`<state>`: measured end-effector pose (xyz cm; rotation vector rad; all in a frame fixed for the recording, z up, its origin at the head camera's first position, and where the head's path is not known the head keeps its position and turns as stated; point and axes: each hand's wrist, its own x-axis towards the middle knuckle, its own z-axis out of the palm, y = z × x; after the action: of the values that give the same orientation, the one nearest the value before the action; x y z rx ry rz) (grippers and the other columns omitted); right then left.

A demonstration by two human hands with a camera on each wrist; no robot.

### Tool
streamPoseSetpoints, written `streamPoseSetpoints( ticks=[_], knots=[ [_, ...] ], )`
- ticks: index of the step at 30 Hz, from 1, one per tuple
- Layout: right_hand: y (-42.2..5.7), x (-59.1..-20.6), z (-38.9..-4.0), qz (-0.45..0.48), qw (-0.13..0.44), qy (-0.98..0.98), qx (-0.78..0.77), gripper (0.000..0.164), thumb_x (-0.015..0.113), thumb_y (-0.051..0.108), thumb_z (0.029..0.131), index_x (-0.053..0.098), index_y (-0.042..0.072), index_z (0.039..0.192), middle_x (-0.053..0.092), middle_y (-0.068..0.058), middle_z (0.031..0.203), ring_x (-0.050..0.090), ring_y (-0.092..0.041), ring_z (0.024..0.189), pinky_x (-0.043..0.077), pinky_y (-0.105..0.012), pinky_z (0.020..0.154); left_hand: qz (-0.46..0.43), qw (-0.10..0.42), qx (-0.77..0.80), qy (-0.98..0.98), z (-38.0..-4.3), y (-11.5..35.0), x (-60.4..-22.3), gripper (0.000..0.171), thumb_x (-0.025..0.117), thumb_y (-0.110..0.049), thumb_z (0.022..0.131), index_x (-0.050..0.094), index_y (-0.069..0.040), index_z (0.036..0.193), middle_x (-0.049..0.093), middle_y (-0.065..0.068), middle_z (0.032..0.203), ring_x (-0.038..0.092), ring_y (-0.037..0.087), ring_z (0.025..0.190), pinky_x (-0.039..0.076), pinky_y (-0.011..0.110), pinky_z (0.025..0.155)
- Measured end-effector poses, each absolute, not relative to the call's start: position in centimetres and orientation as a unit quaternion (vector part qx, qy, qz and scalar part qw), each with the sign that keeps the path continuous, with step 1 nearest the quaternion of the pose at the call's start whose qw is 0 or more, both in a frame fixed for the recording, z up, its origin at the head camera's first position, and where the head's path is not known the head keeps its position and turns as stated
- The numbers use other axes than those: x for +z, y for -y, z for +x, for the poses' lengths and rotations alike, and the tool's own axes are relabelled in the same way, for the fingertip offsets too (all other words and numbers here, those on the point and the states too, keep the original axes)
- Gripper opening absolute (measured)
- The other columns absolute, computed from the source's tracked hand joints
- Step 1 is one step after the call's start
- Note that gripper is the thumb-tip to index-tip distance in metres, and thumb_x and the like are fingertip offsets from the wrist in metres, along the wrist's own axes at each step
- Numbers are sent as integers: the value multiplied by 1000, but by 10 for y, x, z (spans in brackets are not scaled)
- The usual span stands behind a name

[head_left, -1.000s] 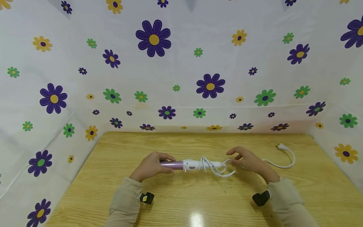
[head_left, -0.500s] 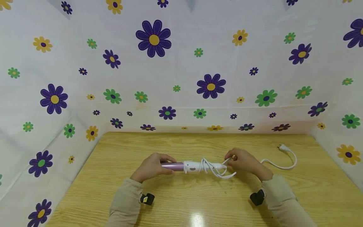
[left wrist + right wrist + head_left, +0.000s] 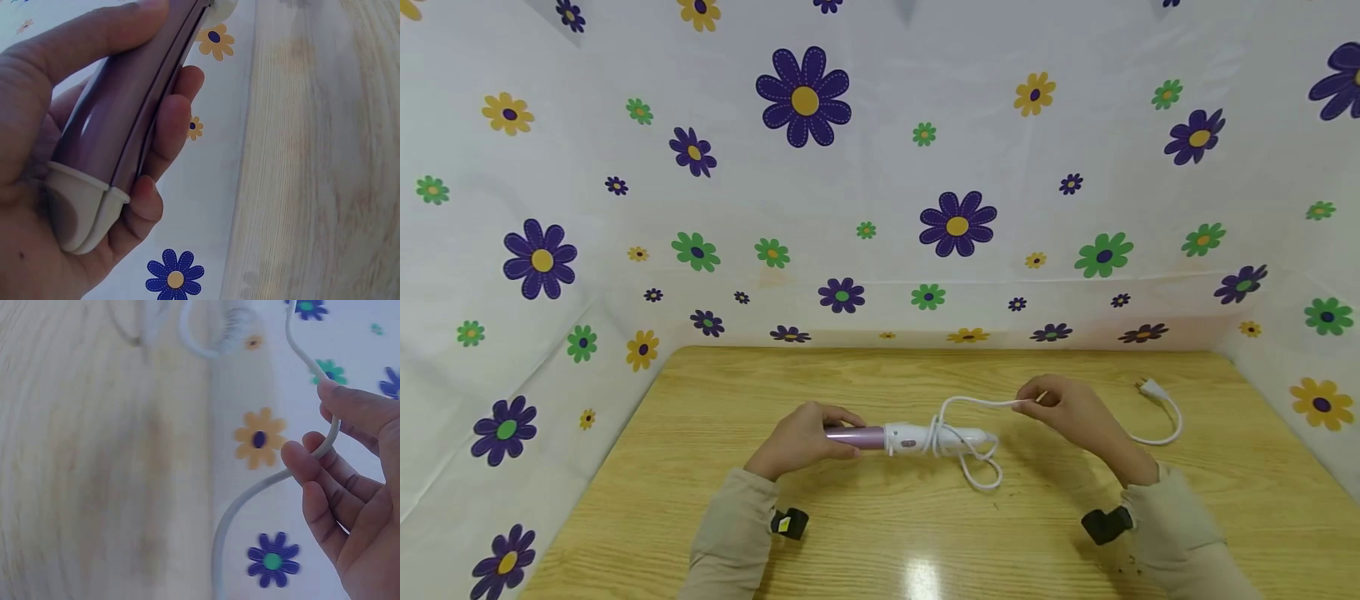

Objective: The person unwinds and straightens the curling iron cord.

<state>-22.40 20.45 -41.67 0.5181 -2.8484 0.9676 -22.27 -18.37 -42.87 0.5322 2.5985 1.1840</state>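
Note:
A curling iron with a purple barrel [image 3: 857, 437] and a white handle [image 3: 910, 439] lies crosswise over the table in the head view. My left hand [image 3: 802, 439] grips the barrel; in the left wrist view the fingers curl round it, with its white tip [image 3: 81, 203] against the palm. White power cord [image 3: 977, 400] winds round the handle, and a loop hangs at the handle's right end. My right hand [image 3: 1071, 412] pinches the cord to the right of the handle. In the right wrist view the cord [image 3: 250, 487] runs between thumb and fingers and bends downward.
The cord's plug [image 3: 1150, 388] lies at the back right of the wooden table [image 3: 820, 533], its cord end curving toward the right hand. A white floral cloth [image 3: 880, 167] closes off the back and both sides.
The right hand first closes on the cord, then moves right and slightly back, drawing a stretch up behind the handle. The loose loop now hangs lower in front. The left hand stays put.

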Motion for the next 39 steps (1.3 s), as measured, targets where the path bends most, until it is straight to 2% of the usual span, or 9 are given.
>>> streamPoseSetpoints(
  ticks=[7,12,18,24,29,34,39],
  knots=[
    [-228,-409,-190,184,77,911,360,3,69,19,89,70,17,92,67,5,83,58,-1,72,48,-24,62,167,108,396,-896,-223,183,-429,34,82,-26,75,73,-22,107,71,2,99,60,16,84,46,32,74],
    [-245,-416,-172,185,80,906,371,7,70,12,87,70,18,91,66,11,81,57,2,74,49,-23,63,164,96,394,-899,-224,185,-428,34,82,-27,75,73,-23,107,71,3,102,60,16,84,46,33,74],
    [-267,-433,-159,205,37,890,405,10,67,5,88,68,16,89,64,15,87,59,2,77,49,-24,61,153,101,395,-900,-224,185,-429,35,83,-28,75,73,-24,108,71,2,99,60,16,83,46,32,72],
    [-289,-442,-160,217,-17,891,398,8,65,6,90,67,14,91,60,18,95,54,7,84,45,-22,63,147,104,400,-899,-223,184,-429,36,82,-27,75,73,-22,109,71,3,100,60,17,84,46,31,71],
    [-295,-451,-166,172,-18,910,377,3,68,11,88,70,11,91,57,9,105,44,15,93,45,-21,68,149,99,398,-900,-224,185,-429,35,82,-27,76,73,-22,109,71,4,105,61,17,86,46,31,73],
    [-295,-463,-168,129,-34,912,388,9,68,14,89,70,6,94,51,-8,113,38,17,96,44,-20,73,142,99,401,-900,-224,185,-430,35,82,-26,75,73,-22,109,71,4,103,60,17,85,46,31,72],
    [-295,-472,-171,136,-16,912,387,8,71,13,86,71,7,91,52,-3,108,40,15,93,42,-19,72,142,103,404,-898,-225,186,-431,34,83,-27,75,73,-23,108,71,4,103,60,17,85,46,31,72]
  ],
)
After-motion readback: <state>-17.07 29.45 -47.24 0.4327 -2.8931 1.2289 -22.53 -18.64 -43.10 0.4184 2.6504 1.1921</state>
